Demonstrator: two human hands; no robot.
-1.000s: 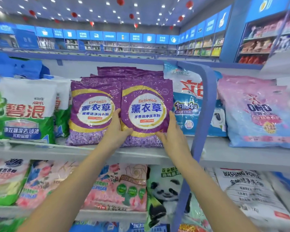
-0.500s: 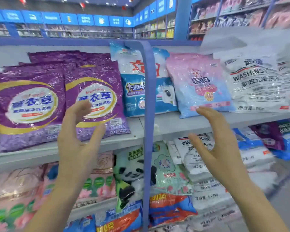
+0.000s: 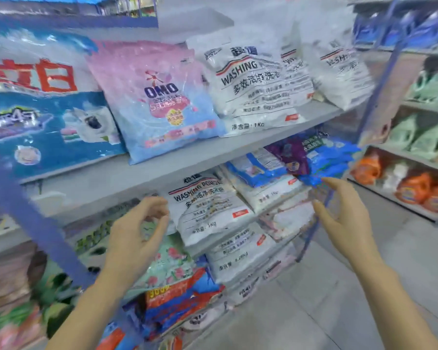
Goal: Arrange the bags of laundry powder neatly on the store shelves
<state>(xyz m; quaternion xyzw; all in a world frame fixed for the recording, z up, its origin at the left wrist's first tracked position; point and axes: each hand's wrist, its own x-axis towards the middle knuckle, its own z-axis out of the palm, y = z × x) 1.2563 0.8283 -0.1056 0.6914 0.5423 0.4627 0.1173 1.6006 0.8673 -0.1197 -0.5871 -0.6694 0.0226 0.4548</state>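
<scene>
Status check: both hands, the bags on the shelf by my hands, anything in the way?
Left hand open, empty. Right hand open, empty, by the blue bags. White washing powder bags heaped unevenly, purple bag on top. Nothing blocks the reach.

On the right, orange bottles are seen down low, green bottles above them and blue bottles higher up. A grey floor is seen below.

The upper shelf carries a blue bag at its left end, a pink bag beside it, and white bags leaning toward its right end.
</scene>
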